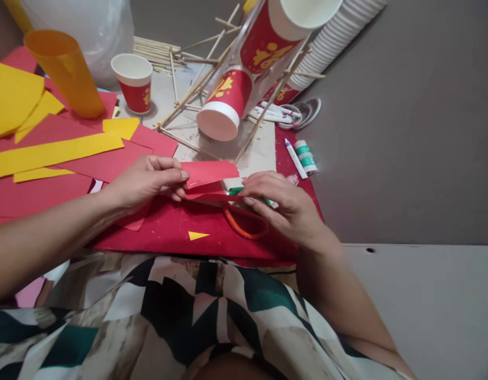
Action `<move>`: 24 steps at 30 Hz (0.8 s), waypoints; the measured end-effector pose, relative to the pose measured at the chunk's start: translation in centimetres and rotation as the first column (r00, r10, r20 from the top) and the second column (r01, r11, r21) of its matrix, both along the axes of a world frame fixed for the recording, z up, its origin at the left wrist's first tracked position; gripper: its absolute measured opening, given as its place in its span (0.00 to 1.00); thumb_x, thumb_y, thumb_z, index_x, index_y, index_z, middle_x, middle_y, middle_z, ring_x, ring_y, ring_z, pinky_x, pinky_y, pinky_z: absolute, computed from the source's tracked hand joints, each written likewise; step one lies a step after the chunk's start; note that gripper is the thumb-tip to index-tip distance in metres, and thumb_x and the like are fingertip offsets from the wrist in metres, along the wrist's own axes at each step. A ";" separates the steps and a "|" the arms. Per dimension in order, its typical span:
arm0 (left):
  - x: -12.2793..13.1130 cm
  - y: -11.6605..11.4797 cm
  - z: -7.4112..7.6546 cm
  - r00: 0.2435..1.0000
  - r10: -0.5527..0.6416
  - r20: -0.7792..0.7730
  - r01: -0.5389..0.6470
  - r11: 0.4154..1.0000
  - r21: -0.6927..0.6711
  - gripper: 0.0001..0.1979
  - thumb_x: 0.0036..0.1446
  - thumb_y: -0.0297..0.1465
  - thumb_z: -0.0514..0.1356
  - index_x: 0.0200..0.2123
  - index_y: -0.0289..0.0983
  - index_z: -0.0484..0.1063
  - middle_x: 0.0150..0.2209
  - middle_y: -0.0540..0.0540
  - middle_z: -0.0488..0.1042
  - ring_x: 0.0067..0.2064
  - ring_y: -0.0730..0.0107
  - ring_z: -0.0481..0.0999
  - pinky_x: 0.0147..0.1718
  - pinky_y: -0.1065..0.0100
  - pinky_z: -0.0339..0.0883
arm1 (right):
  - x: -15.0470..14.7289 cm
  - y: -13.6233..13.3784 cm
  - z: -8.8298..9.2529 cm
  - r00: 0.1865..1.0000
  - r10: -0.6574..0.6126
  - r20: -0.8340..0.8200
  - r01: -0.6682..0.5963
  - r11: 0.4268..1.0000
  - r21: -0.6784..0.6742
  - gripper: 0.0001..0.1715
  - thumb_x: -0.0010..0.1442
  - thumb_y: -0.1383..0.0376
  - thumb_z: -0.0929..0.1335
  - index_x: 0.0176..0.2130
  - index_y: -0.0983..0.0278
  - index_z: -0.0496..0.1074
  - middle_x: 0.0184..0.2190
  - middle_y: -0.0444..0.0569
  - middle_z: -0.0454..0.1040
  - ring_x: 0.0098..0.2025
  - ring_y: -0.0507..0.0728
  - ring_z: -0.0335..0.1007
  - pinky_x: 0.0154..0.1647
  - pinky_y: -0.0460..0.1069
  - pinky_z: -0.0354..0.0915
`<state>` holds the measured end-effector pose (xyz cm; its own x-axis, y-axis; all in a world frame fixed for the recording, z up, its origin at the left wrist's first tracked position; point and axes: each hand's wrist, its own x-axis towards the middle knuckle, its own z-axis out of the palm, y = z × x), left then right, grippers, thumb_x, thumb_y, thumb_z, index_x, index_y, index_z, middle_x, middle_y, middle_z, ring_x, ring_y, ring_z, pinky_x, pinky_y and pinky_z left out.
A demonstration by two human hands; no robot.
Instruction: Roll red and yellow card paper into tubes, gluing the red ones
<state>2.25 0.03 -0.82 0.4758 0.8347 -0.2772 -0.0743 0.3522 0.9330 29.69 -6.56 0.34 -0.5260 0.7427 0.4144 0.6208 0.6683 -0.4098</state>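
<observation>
My left hand (151,182) pinches the left end of a folded piece of red paper (210,173) between thumb and fingers, above the front of the table. At the paper's right side, my right hand (281,203) is closed around a white and green object (233,184), possibly a glue stick. Its tip reaches in between the paper's upper and lower layers; the fingers cover most of the rest. The right fingertips also meet the lower red layer, but whether they grip it I cannot tell. Beneath that hand shows an orange loop-shaped handle (246,227), apparently of scissors.
Red and yellow paper (56,150) lies at left, with an orange tube (65,74) and a paper cup (133,84) behind. A stick frame (192,87) surrounds joined red cups (232,92). A marker (295,158) and a green-white cylinder (305,157) are near the right edge.
</observation>
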 end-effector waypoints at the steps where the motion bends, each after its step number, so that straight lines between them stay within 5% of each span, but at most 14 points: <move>1: 0.0 0.0 0.0 1.000 -0.002 -0.003 0.002 1.000 0.000 0.06 0.51 0.26 0.67 0.24 0.34 0.74 0.19 0.51 0.75 0.23 0.76 0.76 0.27 0.75 0.72 | 0.0 0.1 0.3 1.000 0.009 -0.021 -0.009 1.000 -0.015 0.05 0.66 0.67 0.68 0.41 0.58 0.75 0.35 0.48 0.80 0.42 0.59 0.77 0.47 0.56 0.71; 10: 0.2 -0.3 0.5 0.999 -0.015 -0.029 0.015 1.000 -0.005 0.06 0.52 0.26 0.67 0.25 0.34 0.73 0.17 0.54 0.71 0.22 0.77 0.76 0.26 0.77 0.72 | -0.4 1.0 1.4 0.973 -0.101 -0.206 0.069 0.985 -0.155 0.05 0.61 0.70 0.73 0.35 0.59 0.76 0.33 0.46 0.79 0.39 0.56 0.76 0.43 0.51 0.71; 24: 0.3 -0.3 0.6 0.995 -0.060 -0.074 0.061 0.998 0.009 0.08 0.52 0.29 0.67 0.24 0.33 0.76 0.21 0.49 0.78 0.23 0.79 0.75 0.26 0.80 0.69 | -1.0 1.6 0.4 0.980 -0.130 -0.152 0.126 0.991 -0.040 0.07 0.62 0.71 0.71 0.36 0.59 0.73 0.32 0.45 0.77 0.38 0.57 0.75 0.44 0.54 0.68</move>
